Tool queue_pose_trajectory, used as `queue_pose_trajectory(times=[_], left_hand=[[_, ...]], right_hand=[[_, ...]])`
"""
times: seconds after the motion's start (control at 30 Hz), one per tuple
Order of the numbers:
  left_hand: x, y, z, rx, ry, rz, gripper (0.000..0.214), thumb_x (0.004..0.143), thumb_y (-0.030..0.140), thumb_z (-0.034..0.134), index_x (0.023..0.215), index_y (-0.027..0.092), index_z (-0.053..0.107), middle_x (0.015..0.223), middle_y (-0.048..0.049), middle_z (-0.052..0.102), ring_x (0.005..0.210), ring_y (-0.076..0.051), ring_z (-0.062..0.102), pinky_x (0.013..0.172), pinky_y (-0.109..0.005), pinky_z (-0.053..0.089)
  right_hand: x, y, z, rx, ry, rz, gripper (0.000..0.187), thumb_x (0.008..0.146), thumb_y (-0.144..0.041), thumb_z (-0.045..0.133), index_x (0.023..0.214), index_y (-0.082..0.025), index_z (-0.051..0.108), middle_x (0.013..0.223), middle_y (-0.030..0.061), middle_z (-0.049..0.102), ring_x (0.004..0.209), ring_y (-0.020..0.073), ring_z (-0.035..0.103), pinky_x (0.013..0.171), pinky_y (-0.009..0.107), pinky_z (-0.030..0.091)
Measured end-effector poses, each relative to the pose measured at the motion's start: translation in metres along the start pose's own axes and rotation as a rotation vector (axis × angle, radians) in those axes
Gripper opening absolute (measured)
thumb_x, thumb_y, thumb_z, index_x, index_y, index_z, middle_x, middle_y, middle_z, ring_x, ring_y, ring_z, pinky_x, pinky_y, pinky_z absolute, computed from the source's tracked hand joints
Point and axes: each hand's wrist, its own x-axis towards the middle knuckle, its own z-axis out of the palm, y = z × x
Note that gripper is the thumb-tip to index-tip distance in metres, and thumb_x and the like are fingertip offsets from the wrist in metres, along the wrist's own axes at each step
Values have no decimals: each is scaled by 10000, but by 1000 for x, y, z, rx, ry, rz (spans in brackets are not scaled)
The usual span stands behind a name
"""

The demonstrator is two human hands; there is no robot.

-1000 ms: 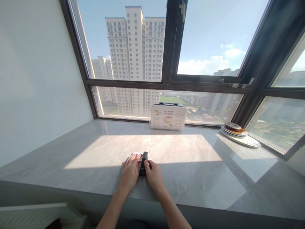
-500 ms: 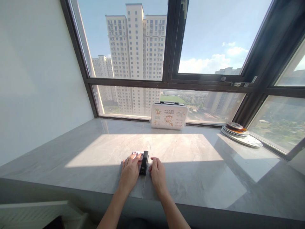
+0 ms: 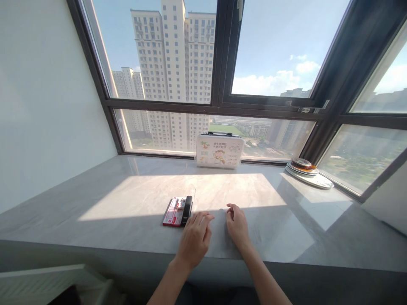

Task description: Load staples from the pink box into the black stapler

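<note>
My left hand [image 3: 194, 237] lies palm down on the grey stone sill [image 3: 95, 212], fingers stretched out, empty, just right of a black stapler [image 3: 187, 206]. The stapler rests on the edge of a red and white packet [image 3: 173, 212]. My right hand [image 3: 237, 224] rests on the sill further right with its fingers loosely curled and apart, holding nothing. Neither hand touches the stapler or the packet.
A white tin case with cartoon print [image 3: 219, 151] stands against the window at the back. A stack of plates [image 3: 307, 173] sits at the back right. A white wall bounds the sill on the left. Dark window frames run behind.
Both hands have left the stapler and packet and moved right. The left hand no longer covers the packet, which now shows fully. The view has shifted.
</note>
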Motion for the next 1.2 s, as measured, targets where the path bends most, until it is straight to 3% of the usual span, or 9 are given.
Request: queue_pose_trajectory(times=[0.1,0.17,0.27,0.4,0.6,1.2], left_hand=[[6,24,39,38,-189,45,493,1014,396,410,1498,306,427,1532,-55,466,1419,-265,401,1180,-479,338],[15,25,59,92,-222,7,524,1018,469,379,1515,305,405,1588,-53,398,1476,-282,318,1215,-524,259],[29,16,74,151,-204,-56,523,1028,482,329,1513,303,407,1606,-53,372,1495,-278,277,1226,-546,203],[38,11,75,190,-183,-82,511,1028,472,316,1504,316,415,1601,-46,379,1495,-270,269,1224,-548,187],[36,14,75,200,-179,-88,510,1031,475,302,1510,329,401,1601,-35,380,1498,-261,261,1227,-538,185],[37,15,74,166,-148,-89,479,1029,424,334,1488,324,429,1588,-39,402,1488,-260,288,1221,-544,206]], right_hand=[[0,16,-15,-233,-103,-106,451,925,-267,387,1294,-215,641,1305,100,649,1284,244,520,1090,358,366],[-3,21,-19,-352,-182,-131,488,960,-278,345,1380,-250,592,1455,61,562,1409,237,412,1158,378,289],[-10,23,-19,-477,-244,-137,529,1011,-345,284,1505,-286,463,1584,14,418,1498,248,277,1199,429,205],[-15,19,-16,-581,-282,-141,570,1030,-406,242,1576,-272,339,1647,26,291,1536,270,169,1207,478,139],[-14,13,-19,-627,-323,-127,582,1038,-428,192,1590,-275,299,1666,27,235,1547,268,121,1207,487,119],[-19,7,-20,-602,-298,-110,567,1036,-402,244,1583,-270,323,1662,42,244,1545,276,135,1211,500,116]])
